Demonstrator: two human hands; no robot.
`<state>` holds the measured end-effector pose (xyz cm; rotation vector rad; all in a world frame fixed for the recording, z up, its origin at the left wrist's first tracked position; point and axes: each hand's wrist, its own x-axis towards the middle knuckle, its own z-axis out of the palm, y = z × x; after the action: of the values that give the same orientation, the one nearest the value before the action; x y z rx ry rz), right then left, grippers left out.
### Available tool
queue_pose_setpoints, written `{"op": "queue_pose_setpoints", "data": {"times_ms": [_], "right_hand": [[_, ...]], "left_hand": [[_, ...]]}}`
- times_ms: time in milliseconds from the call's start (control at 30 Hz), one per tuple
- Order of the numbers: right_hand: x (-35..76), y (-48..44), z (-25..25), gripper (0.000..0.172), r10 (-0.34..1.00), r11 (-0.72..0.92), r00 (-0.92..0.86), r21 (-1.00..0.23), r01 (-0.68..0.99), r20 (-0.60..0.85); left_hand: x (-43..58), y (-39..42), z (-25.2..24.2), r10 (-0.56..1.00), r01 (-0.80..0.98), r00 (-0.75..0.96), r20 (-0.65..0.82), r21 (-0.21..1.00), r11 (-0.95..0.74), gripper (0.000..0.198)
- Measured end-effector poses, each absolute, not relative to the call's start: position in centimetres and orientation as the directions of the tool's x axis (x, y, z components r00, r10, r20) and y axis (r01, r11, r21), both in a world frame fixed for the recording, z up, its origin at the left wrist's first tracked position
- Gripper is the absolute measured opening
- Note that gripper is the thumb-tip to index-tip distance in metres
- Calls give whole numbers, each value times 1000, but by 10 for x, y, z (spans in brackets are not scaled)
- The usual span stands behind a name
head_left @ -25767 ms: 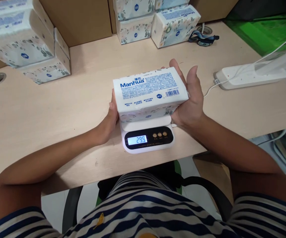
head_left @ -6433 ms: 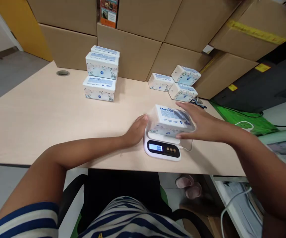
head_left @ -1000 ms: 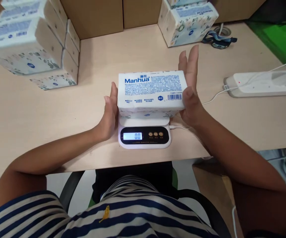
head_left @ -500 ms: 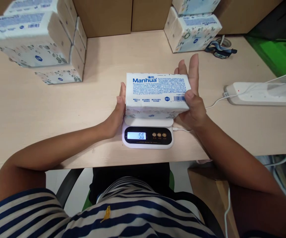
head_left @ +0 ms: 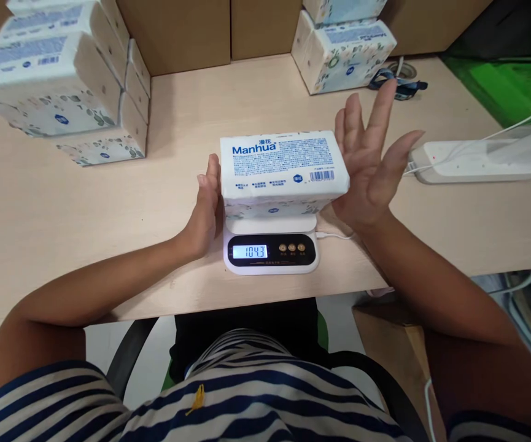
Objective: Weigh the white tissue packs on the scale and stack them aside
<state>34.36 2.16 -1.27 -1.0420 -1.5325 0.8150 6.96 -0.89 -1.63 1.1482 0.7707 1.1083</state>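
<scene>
A white, brick-shaped pack of tissues in shiny soft wrap sits on a small white plastic kitchen scale with a black front panel, near the middle of the pale wooden desk. The top of the pack faces up. It says "Manhua" in big blue letters, with many rows of tiny blue words under it. There is a small blue six-sided badge, and a striped barcode near the right end. The near side has pale flowers and leaves on it, and another blue badge. The wrap looks smooth on top, and the corners are soft and round. The pack is wider than the scale and hides its far part. The lit screen shows 104.3, and three round gold buttons sit to its right.

The left hand stands at the left end of the pack with its fingers straight, so its grip is loose. I cannot tell if it touches. The right hand is at the right end, fingers spread and thumb out wide, its grip let go.

More flowery white tissue packs are piled at the far left and far right. A long white plastic power strip lies to the right.
</scene>
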Motion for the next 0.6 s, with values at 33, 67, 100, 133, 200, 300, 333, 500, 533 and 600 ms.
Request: {"op": "queue_pose_setpoints", "data": {"times_ms": [33,67,100,133,200,300,333,500,533,600], "right_hand": [[345,23,-12,131,922,383,-21,-905,182,386],[346,24,-12,133,921,381,18,-911,160,388],[347,26,-13,135,920,378,56,-915,141,389],[349,27,-14,136,917,377,87,-917,132,390],[353,30,-18,135,910,382,116,-915,131,397],[366,34,-24,127,904,404,90,-904,136,418],[370,35,-24,123,904,407,71,-899,162,422],[388,37,-22,116,928,326,46,-867,378,369],[390,37,-21,115,929,319,58,-869,379,367],[393,37,-22,113,920,343,66,-876,339,385]], "left_hand": [[70,-9,-16,944,-274,324,62,961,31,98],[70,-9,-15,937,-273,342,68,962,30,97],[70,-9,-15,932,-270,354,75,962,26,97],[70,-9,-15,931,-269,356,81,963,20,97],[70,-8,-14,934,-273,346,88,962,10,97],[71,-8,-14,936,-283,339,95,959,5,95],[71,-8,-14,936,-284,338,99,959,1,94],[71,-8,-13,932,-265,342,118,964,-25,97],[71,-8,-13,931,-259,345,119,966,-28,97],[71,-9,-13,932,-250,342,120,968,-33,97]]}}
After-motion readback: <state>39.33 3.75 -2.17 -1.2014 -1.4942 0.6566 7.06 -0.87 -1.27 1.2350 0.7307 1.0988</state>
